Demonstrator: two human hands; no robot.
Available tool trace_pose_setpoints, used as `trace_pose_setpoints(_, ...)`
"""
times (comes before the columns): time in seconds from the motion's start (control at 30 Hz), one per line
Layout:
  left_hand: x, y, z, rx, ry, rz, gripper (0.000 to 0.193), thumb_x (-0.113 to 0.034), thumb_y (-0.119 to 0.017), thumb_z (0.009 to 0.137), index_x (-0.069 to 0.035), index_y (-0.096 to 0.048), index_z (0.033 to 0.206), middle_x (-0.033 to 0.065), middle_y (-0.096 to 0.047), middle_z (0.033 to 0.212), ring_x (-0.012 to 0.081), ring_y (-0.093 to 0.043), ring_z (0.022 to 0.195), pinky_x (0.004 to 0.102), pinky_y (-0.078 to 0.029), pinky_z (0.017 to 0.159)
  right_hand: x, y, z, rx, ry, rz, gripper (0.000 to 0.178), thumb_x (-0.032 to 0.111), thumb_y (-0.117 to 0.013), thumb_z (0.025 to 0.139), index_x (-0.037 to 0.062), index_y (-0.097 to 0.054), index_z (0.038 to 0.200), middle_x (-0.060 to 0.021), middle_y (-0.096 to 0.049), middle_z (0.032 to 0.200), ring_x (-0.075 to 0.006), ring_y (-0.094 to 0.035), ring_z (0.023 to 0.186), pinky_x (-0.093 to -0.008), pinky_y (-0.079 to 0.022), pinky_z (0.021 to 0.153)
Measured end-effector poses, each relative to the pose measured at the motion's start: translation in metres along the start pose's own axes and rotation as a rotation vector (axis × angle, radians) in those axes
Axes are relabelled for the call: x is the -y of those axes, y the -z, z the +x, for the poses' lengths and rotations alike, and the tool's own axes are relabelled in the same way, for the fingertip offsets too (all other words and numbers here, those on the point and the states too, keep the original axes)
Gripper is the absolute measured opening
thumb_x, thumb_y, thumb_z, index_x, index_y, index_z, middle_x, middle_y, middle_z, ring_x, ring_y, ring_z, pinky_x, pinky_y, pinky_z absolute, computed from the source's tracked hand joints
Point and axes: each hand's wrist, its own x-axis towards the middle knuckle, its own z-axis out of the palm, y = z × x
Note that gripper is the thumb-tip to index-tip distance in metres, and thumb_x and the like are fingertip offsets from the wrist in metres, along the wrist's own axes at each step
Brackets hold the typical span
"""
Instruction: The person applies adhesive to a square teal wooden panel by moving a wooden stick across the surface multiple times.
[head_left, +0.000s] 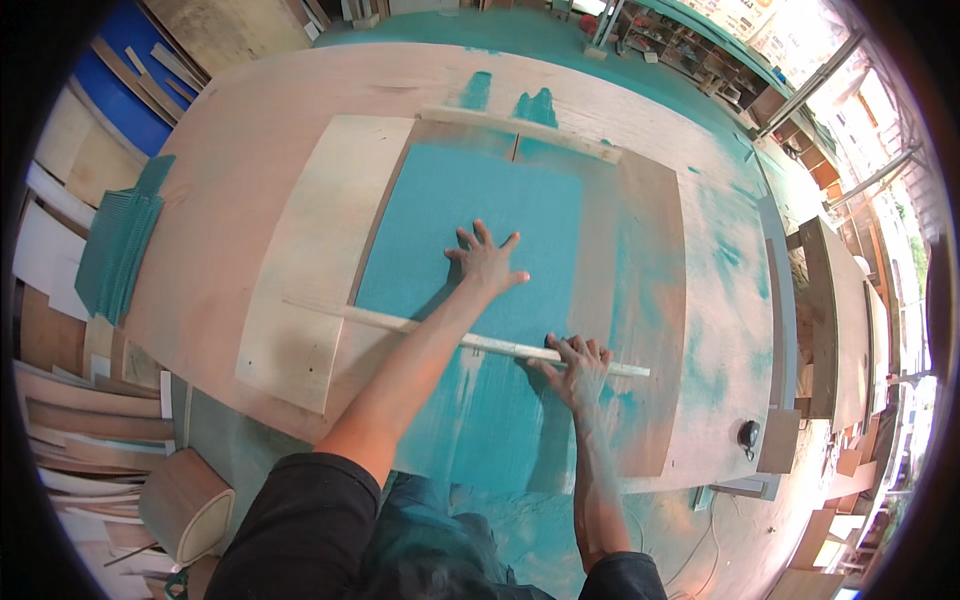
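Note:
A flat teal sheet (420, 220) lies on a larger board on the wide wooden worktable. My left hand (485, 265) rests on the sheet, fingers spread and holding nothing. Across the sheet's near edge runs a long, narrow, pale wooden strip (500, 347). My right hand (577, 370) grips this strip towards its right end, with the fingers bent over it and the thumb on the near side. My left forearm passes over the strip and hides part of it. Another pale strip (570, 143) lies along the sheet's far side.
A long pale board (320, 230) lies left of the sheet. At the table's left edge sits a stack of teal sheets (122, 245). A small black object (748, 433) is near the right edge. Wood offcuts (100, 440) and a curved wooden piece (188, 505) stand at lower left.

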Motion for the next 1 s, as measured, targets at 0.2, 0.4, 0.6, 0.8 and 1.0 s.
trace_pose_setpoints(0.2, 0.012, -0.069, -0.137, 0.026, -0.007, 0.043, 0.098, -0.078, -0.064, 0.092, -0.040, -0.023, 0.172, 0.0341, -0.010, 0.175, 0.0674, -0.017, 0.154, 0.0837, -0.039, 0.107, 0.043, 0.018, -0.145, 0.013, -0.010, 0.062, 0.067, 0.074, -0.080, 0.078, 0.0229, -0.083, 0.120, 0.0033, -0.066, 0.095, -0.0193, -0.058, 0.098, -0.0437, -0.038, 0.096)
trace_pose_setpoints(0.4, 0.010, -0.098, -0.250, -0.022, -0.045, 0.035, 0.097, -0.078, -0.065, 0.091, -0.039, -0.026, 0.171, 0.0353, -0.013, 0.173, 0.0680, -0.021, 0.152, 0.0820, -0.042, 0.104, 0.073, 0.053, -0.253, 0.023, -0.033, 0.093, 0.066, 0.073, -0.082, 0.077, 0.0218, -0.083, 0.118, 0.0026, -0.065, 0.094, -0.0201, -0.058, 0.098, -0.0452, -0.037, 0.097)
trace_pose_setpoints(0.6, 0.020, -0.129, -0.317, -0.033, -0.057, 0.047, 0.098, -0.078, -0.065, 0.090, -0.039, -0.026, 0.171, 0.0353, -0.013, 0.173, 0.0661, -0.023, 0.152, 0.0807, -0.042, 0.104, 0.097, 0.064, -0.321, -0.019, -0.035, 0.119, 0.062, 0.074, -0.082, 0.078, 0.0219, -0.084, 0.111, 0.0036, -0.064, 0.090, -0.0187, -0.058, 0.097, -0.0447, -0.036, 0.096)
trace_pose_setpoints(0.8, 0.020, -0.136, -0.340, -0.030, -0.066, 0.042, 0.098, -0.079, -0.064, 0.090, -0.039, -0.026, 0.171, 0.0351, -0.013, 0.174, 0.0650, -0.024, 0.152, 0.0797, -0.042, 0.104, 0.101, 0.068, -0.344, -0.042, -0.044, 0.128, 0.058, 0.071, -0.081, 0.081, 0.0204, -0.084, 0.110, 0.0043, -0.065, 0.088, -0.0184, -0.059, 0.093, -0.0437, -0.037, 0.094)
trace_pose_setpoints(1.0, 0.056, -0.142, -0.343, -0.100, -0.109, -0.115, 0.093, -0.072, -0.070, 0.091, -0.032, -0.037, 0.168, 0.0344, -0.020, 0.172, 0.0586, -0.028, 0.154, 0.0719, -0.040, 0.111, 0.098, 0.060, -0.320, 0.156, -0.422, 0.262, 0.061, 0.060, -0.079, 0.089, 0.0105, -0.074, 0.124, -0.0095, -0.071, 0.104, -0.0319, -0.069, 0.101, -0.0502, -0.048, 0.088)
